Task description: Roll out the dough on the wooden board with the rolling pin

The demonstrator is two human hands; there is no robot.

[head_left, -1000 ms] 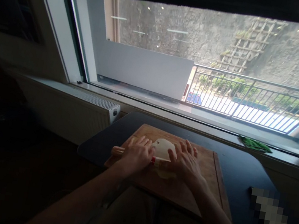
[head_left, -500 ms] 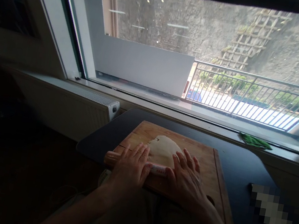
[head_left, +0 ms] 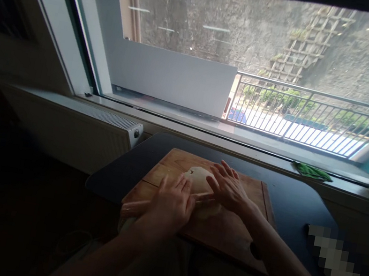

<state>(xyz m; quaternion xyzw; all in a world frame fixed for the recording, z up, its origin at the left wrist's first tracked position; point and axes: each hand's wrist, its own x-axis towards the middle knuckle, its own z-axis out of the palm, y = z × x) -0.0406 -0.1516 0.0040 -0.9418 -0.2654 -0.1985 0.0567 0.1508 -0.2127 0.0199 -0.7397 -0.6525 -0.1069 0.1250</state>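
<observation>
A sheet of flattened dough (head_left: 198,178) lies on a wooden board (head_left: 149,177), with part of it under my hands and the pin. Across the dough runs a rolling pin (head_left: 135,208), slanting up to the right, its near end sticking out left of my wrist. My left hand (head_left: 173,200) presses on the pin with fingers stretched forward. Farther forward, my right hand (head_left: 230,189) is spread, palm down, over the pin's right end, which it hides. Both hands are open rather than wrapped round the pin.
The board rests on a dark table (head_left: 301,206) with rounded corners, below a window sill. A green cloth (head_left: 312,172) lies on the sill. A radiator (head_left: 106,134) stands to the left. A blurred-out item (head_left: 336,269) lies at the table's right.
My right hand has moved forward, and the pin has swung from nearly level to slanting, its right end farther away. More of the dough is covered. The view has shifted slightly.
</observation>
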